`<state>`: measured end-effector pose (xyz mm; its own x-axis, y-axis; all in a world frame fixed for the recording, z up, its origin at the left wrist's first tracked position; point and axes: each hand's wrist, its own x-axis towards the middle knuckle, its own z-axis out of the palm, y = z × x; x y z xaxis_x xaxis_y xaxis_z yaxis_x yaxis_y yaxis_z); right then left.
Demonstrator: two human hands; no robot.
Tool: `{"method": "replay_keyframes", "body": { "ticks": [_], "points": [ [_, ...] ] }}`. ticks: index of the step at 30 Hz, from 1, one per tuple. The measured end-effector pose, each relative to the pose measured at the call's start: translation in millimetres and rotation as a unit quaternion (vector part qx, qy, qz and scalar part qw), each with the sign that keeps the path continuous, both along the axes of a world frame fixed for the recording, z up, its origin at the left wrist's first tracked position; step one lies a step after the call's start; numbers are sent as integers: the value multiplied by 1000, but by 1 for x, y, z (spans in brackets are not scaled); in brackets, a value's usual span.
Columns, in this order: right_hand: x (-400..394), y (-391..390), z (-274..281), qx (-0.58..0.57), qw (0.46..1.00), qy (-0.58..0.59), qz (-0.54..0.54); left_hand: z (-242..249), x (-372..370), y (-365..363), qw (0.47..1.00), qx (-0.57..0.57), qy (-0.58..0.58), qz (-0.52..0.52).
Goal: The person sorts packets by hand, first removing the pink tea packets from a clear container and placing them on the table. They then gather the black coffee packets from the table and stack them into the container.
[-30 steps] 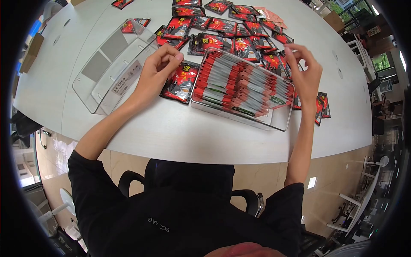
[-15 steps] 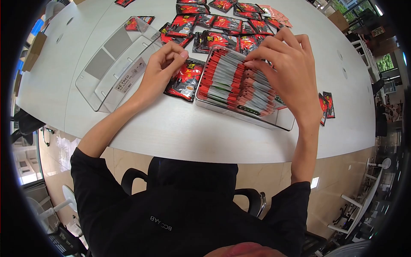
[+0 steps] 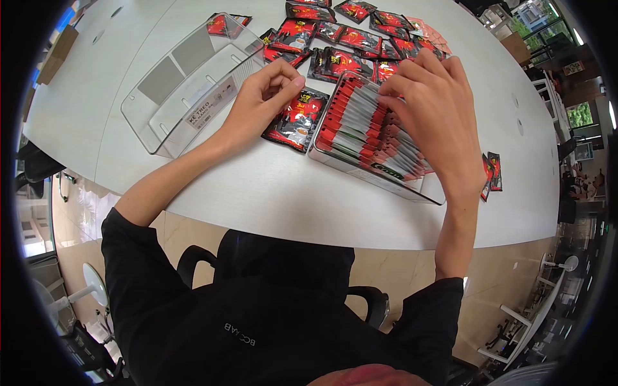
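Fingers of my right hand [image 3: 432,109] press down, spread, on the upright row of red-and-silver stick sachets [image 3: 367,132] packed in the clear plastic tray [image 3: 430,193] near the table's right edge. Just left, my left hand [image 3: 261,103] rests with fingertips pinched together, empty, above a flat red-and-black coffee packet [image 3: 297,121] lying on the white table [image 3: 270,199].

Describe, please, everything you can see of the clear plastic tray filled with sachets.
The clear rectangular plastic tray sits on the white table, slanted across the view. It is packed with a dense row of upright grey-and-red sachets, a few green-marked. The right hand rests on the sachets, fingers spread. A red-and-black packet lies against its left side, near the left hand.
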<state>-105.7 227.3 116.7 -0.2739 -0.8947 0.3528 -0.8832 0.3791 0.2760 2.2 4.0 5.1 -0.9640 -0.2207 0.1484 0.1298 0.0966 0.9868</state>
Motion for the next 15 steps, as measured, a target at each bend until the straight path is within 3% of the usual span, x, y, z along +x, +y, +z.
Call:
{"method": "replay_keyframes", "body": {
  "ticks": [7,12,15],
  "points": [
    [-2,-4,-13,-35,999,31,8,0,0,1,1000,-2,-1,-1],
    [-1,-4,-15,-70,997,17,10,-1,1,7,992,-112,53,-16],
    [0,-5,-15,-104,995,1,5,7,5,7,989,-134,2,-56]
  ]
}}
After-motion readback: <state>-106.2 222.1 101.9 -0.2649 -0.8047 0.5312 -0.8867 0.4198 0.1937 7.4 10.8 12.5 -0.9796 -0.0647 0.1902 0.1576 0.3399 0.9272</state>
